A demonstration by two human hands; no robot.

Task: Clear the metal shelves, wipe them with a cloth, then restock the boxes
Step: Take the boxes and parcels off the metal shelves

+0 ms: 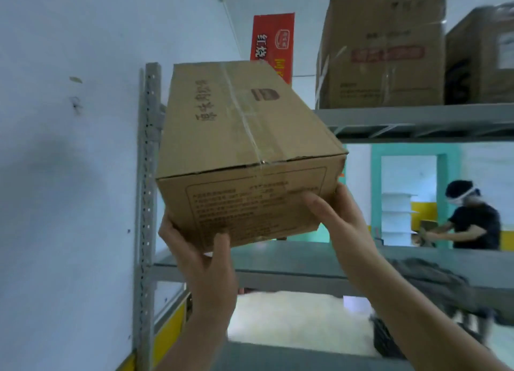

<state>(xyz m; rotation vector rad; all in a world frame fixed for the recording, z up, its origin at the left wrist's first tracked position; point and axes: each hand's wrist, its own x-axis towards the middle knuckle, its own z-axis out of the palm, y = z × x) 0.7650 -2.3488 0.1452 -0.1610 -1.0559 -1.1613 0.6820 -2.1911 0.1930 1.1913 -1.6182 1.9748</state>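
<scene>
A taped brown cardboard box [244,148] hangs tilted in the air in front of the grey metal shelves [306,262], its far end raised toward the upper shelf [417,117]. My left hand [200,256] grips its lower left corner, thumb on the printed front face. Along the lower right edge my right hand [336,220] holds the box, fingers curled onto the front face. A dark grey cloth [428,273] lies crumpled on the middle shelf to the right.
Two large cardboard boxes [383,50] [481,56] stand on the upper shelf, with a red box [274,45] behind. The perforated upright post [146,203] stands against the white wall at left. A person [467,220] bends over work in the room beyond the shelves.
</scene>
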